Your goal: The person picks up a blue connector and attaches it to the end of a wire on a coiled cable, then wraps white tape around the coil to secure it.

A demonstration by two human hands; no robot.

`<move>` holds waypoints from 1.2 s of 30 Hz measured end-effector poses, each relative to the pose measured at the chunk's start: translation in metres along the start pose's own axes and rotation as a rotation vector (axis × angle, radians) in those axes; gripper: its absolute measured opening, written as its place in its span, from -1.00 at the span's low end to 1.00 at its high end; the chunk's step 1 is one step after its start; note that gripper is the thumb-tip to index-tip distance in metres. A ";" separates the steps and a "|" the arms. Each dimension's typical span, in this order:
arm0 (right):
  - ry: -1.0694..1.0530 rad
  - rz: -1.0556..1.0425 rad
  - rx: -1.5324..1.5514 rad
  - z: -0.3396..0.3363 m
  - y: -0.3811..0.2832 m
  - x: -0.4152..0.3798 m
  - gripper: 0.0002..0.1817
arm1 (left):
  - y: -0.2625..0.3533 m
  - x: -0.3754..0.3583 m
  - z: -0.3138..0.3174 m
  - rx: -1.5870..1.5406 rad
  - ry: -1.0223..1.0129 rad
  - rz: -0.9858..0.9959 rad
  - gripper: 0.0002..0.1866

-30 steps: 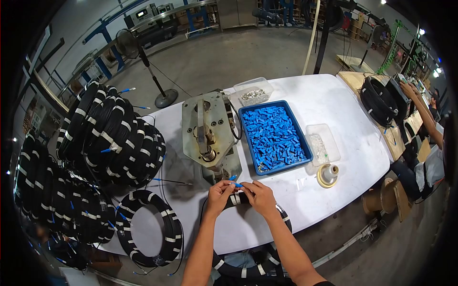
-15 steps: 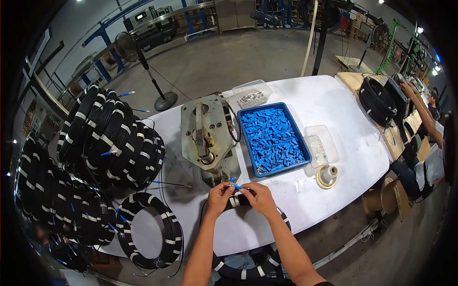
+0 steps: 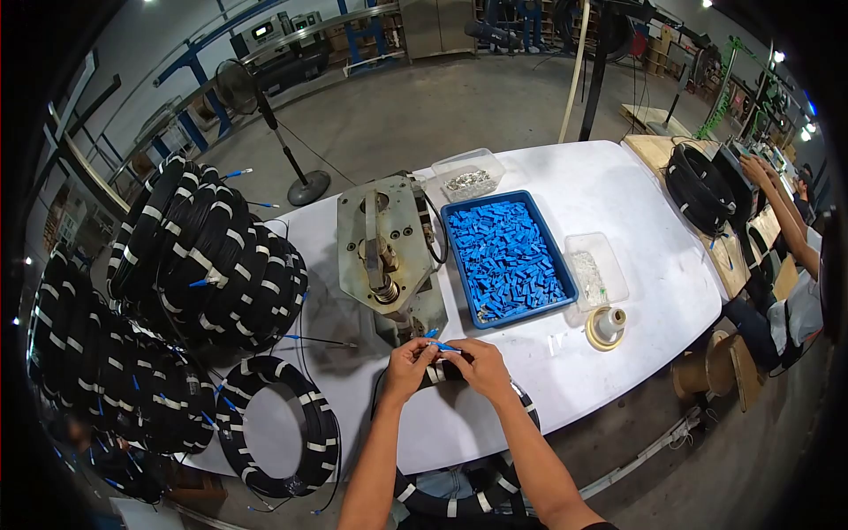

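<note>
Both my hands meet at the table's near side, just in front of the metal press [image 3: 382, 256]. The closed fingers of my left hand [image 3: 404, 373] and my right hand [image 3: 480, 367] pinch a small blue connector [image 3: 444, 347] between them. A second blue tip [image 3: 433, 334] shows just beyond my left fingertips, by the foot of the press. Below my hands lies a black cable coil [image 3: 452, 506] bound with white tape, partly hidden by my forearms and overhanging the table edge.
A blue tray [image 3: 572, 284] heaped with blue connectors stands right of the press. Clear bins [image 3: 495, 159] [image 3: 609, 256] and a tape roll [image 3: 606, 327] are nearby. Taped cable coils [image 3: 203, 256] pile up at left; a single coil [image 3: 329, 433] lies closer. A co-worker's arm [image 3: 789, 212] is far right.
My hands stay together on the blue connector, with only a slight shift of the fingers. The co-worker's arms at far right have moved a little.
</note>
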State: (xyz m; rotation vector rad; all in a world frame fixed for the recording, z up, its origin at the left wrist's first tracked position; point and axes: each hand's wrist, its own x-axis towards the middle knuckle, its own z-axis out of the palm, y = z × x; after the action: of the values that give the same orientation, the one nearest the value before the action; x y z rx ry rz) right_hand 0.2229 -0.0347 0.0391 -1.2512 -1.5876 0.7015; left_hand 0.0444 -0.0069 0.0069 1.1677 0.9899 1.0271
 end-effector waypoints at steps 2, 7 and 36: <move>-0.059 0.110 -0.039 -0.005 -0.012 0.001 -0.74 | -0.004 0.001 -0.002 -0.038 0.009 0.003 -0.82; 0.041 0.074 0.032 0.002 0.000 -0.003 -0.77 | -0.004 0.000 -0.002 -0.056 0.031 0.009 -0.80; 0.046 0.038 -0.151 0.004 -0.002 -0.004 -0.84 | 0.003 0.003 0.006 -0.018 0.049 -0.016 -0.75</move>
State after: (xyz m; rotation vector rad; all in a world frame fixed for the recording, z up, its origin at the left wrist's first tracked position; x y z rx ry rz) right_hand 0.2190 -0.0389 0.0378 -1.4006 -1.6063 0.5809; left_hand 0.0501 -0.0051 0.0104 1.1229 1.0249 1.0537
